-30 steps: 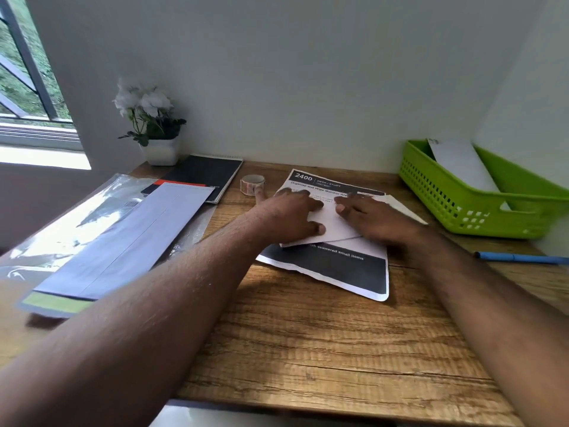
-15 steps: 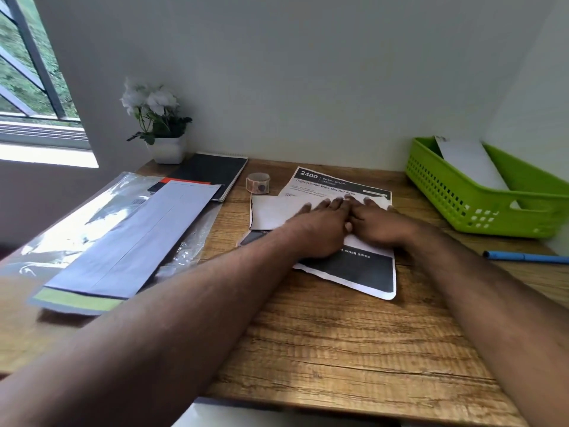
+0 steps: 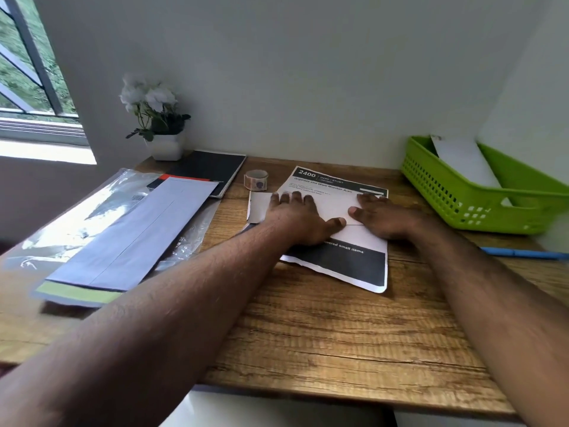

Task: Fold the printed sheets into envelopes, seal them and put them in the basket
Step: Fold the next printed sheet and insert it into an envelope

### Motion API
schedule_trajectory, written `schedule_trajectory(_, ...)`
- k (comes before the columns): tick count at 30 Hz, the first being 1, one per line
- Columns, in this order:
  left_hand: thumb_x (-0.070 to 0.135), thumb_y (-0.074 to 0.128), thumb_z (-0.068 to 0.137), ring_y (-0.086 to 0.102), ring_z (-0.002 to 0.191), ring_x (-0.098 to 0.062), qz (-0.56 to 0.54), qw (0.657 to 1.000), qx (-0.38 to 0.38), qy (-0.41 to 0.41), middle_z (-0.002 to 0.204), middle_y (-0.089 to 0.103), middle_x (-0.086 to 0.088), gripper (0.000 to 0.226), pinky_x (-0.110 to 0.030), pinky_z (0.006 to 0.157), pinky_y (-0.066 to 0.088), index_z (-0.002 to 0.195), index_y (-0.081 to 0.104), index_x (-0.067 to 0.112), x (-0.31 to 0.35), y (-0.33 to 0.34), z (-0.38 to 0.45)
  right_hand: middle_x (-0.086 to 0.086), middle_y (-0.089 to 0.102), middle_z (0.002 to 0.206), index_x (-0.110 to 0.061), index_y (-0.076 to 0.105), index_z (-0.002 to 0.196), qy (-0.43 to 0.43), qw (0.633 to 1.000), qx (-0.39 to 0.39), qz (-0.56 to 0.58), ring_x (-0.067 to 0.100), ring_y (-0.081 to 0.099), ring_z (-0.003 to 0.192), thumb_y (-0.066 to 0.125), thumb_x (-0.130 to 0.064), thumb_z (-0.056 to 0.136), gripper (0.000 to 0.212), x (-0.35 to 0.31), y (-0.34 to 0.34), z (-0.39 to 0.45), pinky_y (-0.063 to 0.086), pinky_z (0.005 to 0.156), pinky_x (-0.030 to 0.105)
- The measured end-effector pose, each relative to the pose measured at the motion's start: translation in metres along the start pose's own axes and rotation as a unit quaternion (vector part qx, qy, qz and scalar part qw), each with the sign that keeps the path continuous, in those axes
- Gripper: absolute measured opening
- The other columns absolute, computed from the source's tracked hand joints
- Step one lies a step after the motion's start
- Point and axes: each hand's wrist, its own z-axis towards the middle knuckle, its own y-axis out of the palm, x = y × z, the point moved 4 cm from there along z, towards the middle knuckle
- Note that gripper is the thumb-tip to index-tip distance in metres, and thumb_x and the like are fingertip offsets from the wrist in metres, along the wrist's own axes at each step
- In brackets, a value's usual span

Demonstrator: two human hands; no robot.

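Pressing flat, my left hand (image 3: 295,215) and right hand (image 3: 380,215) spread straight fingers, no grip closed, over the folded sheet (image 3: 331,204) at frame centre on the counter (image 3: 308,334), likely to crease it. A green basket (image 3: 462,208) waits upper right.

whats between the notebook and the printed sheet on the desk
A small roll of tape stands on the bare wood between the black notebook and the printed sheet, as the head view shows.
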Motion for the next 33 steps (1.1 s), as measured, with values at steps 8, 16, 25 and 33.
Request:
schedule_trajectory(8, 0.078, 0.017, 0.087, -0.003, 0.15, -0.032, 0.056, 0.984, 0.16, -0.06, 0.161, 0.004, -0.019, 0.098, -0.053, 0.112, -0.019, 0.154, 0.008, 0.007, -0.038, -0.036, -0.019, -0.005, -0.006, 0.161, -0.023, -0.002, 0.152, 0.055, 0.998, 0.016, -0.002, 0.022, -0.003, 0.149, 0.01, -0.073, 0.088, 0.083, 0.003, 0.0, -0.008, -0.004, 0.114, 0.06)
schedule_trajectory(16, 0.077, 0.027, 0.087, 0.002, 0.149, -0.038, -0.032, 0.995, -0.008, -0.094, 0.162, 0.006, -0.018, 0.099, -0.052, 0.12, -0.005, 0.155, -0.002, 0.012, -0.048, -0.012, -0.003, -0.005, -0.006, 0.161, -0.022, -0.003, 0.152, 0.055, 0.998, 0.017, 0.005, 0.023, -0.004, 0.148, 0.009, -0.074, 0.087, 0.084, 0.002, 0.001, -0.008, -0.002, 0.115, 0.061)
schedule_trajectory(25, 0.07, 0.044, 0.087, 0.054, 0.115, -0.025, 0.018, 1.0, -0.019, 0.004, 0.133, 0.056, -0.01, 0.079, -0.038, 0.094, 0.045, 0.14, 0.043, 0.011, -0.047, -0.028, -0.009, -0.003, -0.001, 0.161, -0.019, 0.003, 0.152, 0.012, 0.999, 0.026, 0.017, 0.021, -0.003, 0.149, 0.014, -0.089, 0.066, 0.112, -0.005, -0.007, -0.023, 0.003, 0.116, 0.058)
schedule_trajectory(33, 0.058, 0.044, 0.094, 0.051, 0.123, -0.028, -0.031, 0.998, 0.022, 0.047, 0.14, 0.053, -0.01, 0.065, -0.041, 0.103, 0.043, 0.143, 0.04, 0.016, -0.047, -0.034, -0.006, -0.004, 0.021, 0.158, -0.028, 0.028, 0.149, -0.09, 0.992, 0.04, 0.084, 0.015, 0.022, 0.145, 0.05, -0.071, 0.077, 0.087, -0.008, -0.018, -0.032, 0.017, 0.117, 0.029)
